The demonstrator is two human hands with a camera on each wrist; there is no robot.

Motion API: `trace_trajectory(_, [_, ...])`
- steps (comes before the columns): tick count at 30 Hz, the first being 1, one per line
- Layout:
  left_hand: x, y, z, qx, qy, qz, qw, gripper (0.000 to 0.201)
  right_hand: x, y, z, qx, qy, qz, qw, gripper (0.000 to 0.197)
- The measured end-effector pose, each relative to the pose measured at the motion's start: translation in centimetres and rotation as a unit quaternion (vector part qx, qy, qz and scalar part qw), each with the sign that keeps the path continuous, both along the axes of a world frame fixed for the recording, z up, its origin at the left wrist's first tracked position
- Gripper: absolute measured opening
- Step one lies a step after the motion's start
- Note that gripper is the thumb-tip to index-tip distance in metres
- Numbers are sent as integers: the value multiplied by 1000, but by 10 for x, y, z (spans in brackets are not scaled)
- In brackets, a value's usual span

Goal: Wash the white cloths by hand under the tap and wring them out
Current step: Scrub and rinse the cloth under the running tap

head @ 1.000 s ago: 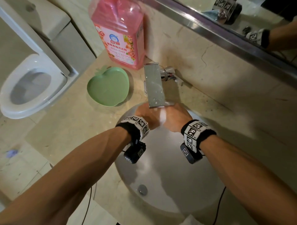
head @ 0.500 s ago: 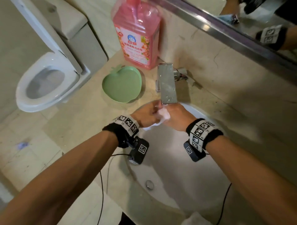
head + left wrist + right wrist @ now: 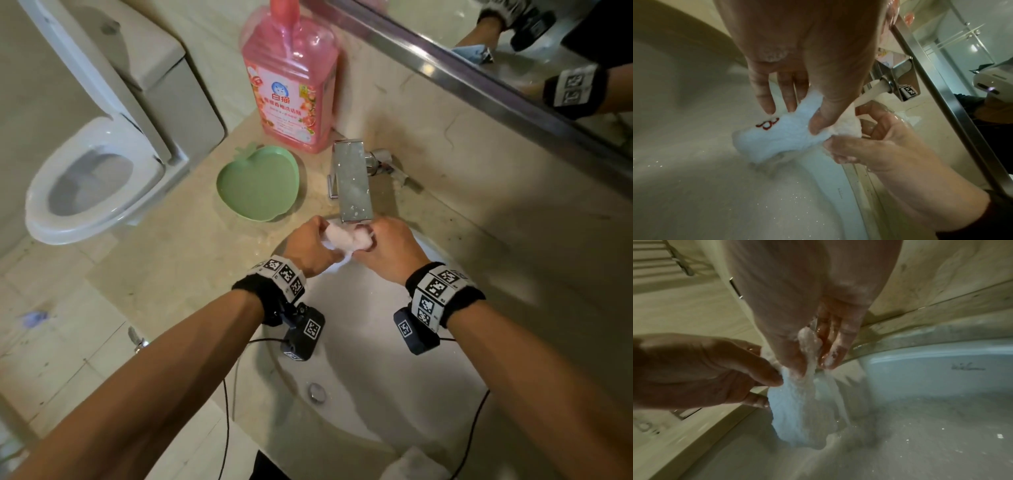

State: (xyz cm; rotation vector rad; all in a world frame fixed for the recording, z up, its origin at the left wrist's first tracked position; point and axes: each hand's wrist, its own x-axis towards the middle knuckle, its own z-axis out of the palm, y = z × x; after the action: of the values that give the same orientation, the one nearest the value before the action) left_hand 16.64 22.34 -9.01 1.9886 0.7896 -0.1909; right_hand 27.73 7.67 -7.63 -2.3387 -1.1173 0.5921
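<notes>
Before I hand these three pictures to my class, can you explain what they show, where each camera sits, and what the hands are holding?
No machine here: a person wears a camera on the head and one on each wrist, on black bands with square markers. The head view looks down on a basin in a stone counter. The left hand and right hand together grip a wet white cloth under the running tap. The wrist views show the same cloth close up, water pouring over it. On the counter stand a green apple-shaped dish and a pink detergent bottle. A toilet is at the left.
</notes>
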Motion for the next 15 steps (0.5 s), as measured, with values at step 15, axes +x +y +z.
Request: trace_trajectory(15, [27, 1, 10, -29, -31, -145, 989, 42, 18, -40, -9, 49, 190, -210, 958, 42])
